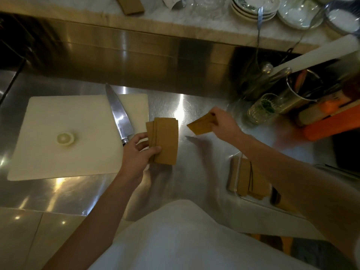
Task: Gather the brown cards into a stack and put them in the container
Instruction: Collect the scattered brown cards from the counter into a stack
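My left hand (137, 151) grips a fanned stack of brown cards (165, 140) by its lower left corner, just above the steel counter. To the right, my right hand (224, 124) pinches another few brown cards (200, 126) by their right edge, tilted and lifted off the counter. A clear rectangular container (233, 173) sits at the lower right, partly behind my right forearm, with more brown cards (246, 179) standing inside it.
A white cutting board (68, 152) lies at left with an onion slice (65, 138) and a chef's knife (118, 112) on it. A glass (262, 109), a metal utensil holder (300, 90) and orange items (327, 123) crowd the right. More brown cards (130, 4) and dishes (253, 6) sit on the back ledge.
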